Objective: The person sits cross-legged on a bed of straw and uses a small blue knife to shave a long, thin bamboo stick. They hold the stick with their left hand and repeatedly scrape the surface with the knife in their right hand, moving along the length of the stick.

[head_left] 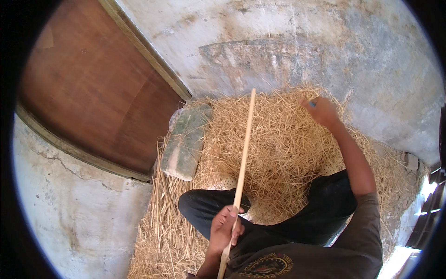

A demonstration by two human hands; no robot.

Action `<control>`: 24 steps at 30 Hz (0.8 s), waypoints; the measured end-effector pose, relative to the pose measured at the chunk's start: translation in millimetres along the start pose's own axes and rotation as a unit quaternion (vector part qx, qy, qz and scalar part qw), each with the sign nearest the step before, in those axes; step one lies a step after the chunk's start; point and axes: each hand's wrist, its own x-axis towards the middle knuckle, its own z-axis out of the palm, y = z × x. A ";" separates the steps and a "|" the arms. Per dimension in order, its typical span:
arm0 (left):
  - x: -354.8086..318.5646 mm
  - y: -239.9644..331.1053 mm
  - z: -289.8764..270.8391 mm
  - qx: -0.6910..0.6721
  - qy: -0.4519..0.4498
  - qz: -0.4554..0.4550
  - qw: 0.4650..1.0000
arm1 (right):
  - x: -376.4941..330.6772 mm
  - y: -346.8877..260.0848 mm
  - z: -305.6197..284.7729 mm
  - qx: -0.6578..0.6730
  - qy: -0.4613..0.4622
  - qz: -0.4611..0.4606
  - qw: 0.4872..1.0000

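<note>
My left hand (226,228) is wrapped round the lower part of a long, pale wooden stick (245,151). The stick slants upward over my lap, its far end above the straw (283,125). Off to the right, my right hand (323,111) is raised over the far side of the straw pile, apart from the stick. Its fingers are curled and slightly blurred. A small blue patch shows at them; whether it is a held thing or something worn on a finger is unclear.
A greenish, dusty block-like bundle (186,142) lies on the straw left of the stick. Beyond it stands a brown wooden panel (102,88) in a frame. A stained plaster wall (297,51) rises behind the straw. My bent legs (209,209) flank the pile's near side.
</note>
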 end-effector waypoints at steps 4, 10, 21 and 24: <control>9.6 5.2 1.7 0.018 -0.040 0.035 0.998 | -84.7 -49.6 36.2 0.047 0.050 -0.339 0.938; 0.4 5.7 11.7 0.057 -0.051 0.027 0.997 | -114.5 -73.8 48.4 0.056 -0.004 -0.349 0.935; -3.1 11.6 12.0 0.106 -0.048 0.031 0.993 | -107.4 -85.6 55.9 -0.012 0.014 -0.396 0.918; -12.5 15.1 17.9 0.119 -0.041 0.003 0.992 | -61.8 -68.7 66.1 0.017 0.046 -0.182 0.982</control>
